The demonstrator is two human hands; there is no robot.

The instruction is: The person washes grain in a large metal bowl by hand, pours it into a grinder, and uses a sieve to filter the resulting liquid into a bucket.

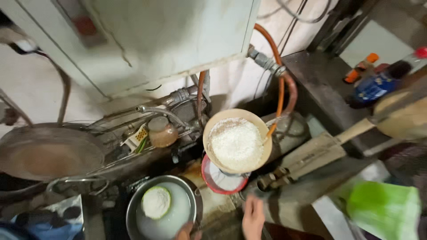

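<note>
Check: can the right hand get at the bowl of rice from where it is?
Probably yes. The right hand sits just below the bowl of rice, with only the red-rimmed dish under the bowl between them. Nothing covers the bowl's near rim.

We note a metal pot (161, 209) at six o'clock, upright, holding cloudy white water with a pale green-rimmed bowl (156, 202) of white grains resting in it. At the pot's two o'clock, well apart from it, a tan bowl (237, 140) of white rice sits atop a red-rimmed container (221, 181), its mouth facing up.
</note>
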